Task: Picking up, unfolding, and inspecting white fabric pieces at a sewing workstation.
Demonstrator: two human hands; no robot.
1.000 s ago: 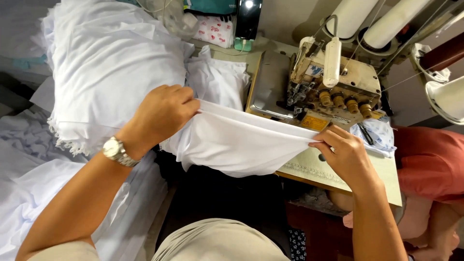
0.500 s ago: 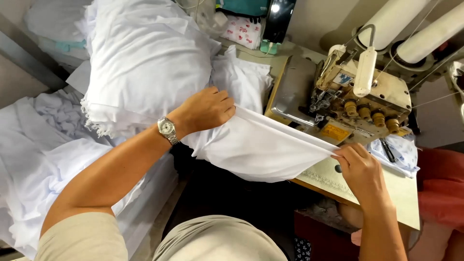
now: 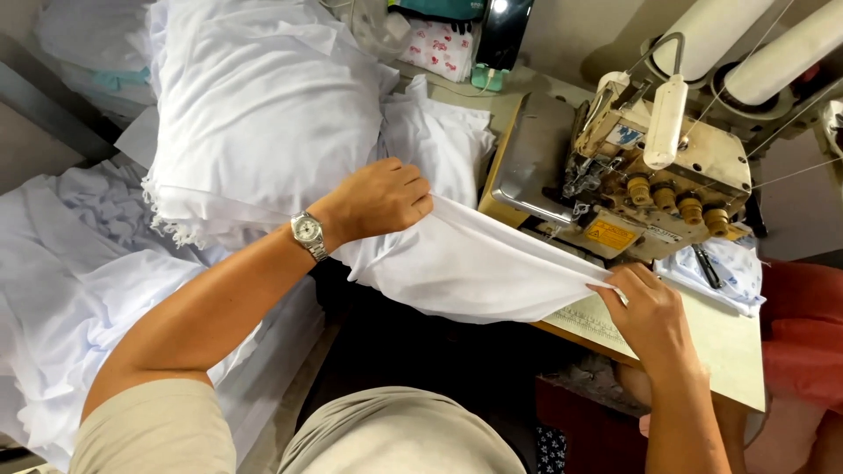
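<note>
Both hands have shifted a little rightward with the view since half a second ago, and the grip on the cloth is unchanged. Left hand (image 3: 379, 200), a silver wristwatch (image 3: 308, 231) at its wrist, is closed with fingers curled over the top edge of a white fabric piece (image 3: 465, 263), left of the sewing machine (image 3: 645, 180). Right hand (image 3: 648, 314) pinches the same edge at its far end, just in front of the sewing machine, thumb and fingers shut on the cloth. Between the two hands the edge runs taut and the rest of the fabric sags below it, hanging over the dark gap at the worktop's near side.

A pale worktop (image 3: 724, 351) carries the machine, with a grey metal plate at the machine's left side and a printed ruler strip under the right hand. Small scissors lie on a patterned cloth (image 3: 729, 268) right of the machine. White thread cones (image 3: 746, 44) stand behind it. Left of the machine, a tall heap of white fabric (image 3: 263, 105) rises, and more white cloth (image 3: 79, 290) spreads lower and farther left. Something red (image 3: 803, 342) sits at the right edge.
</note>
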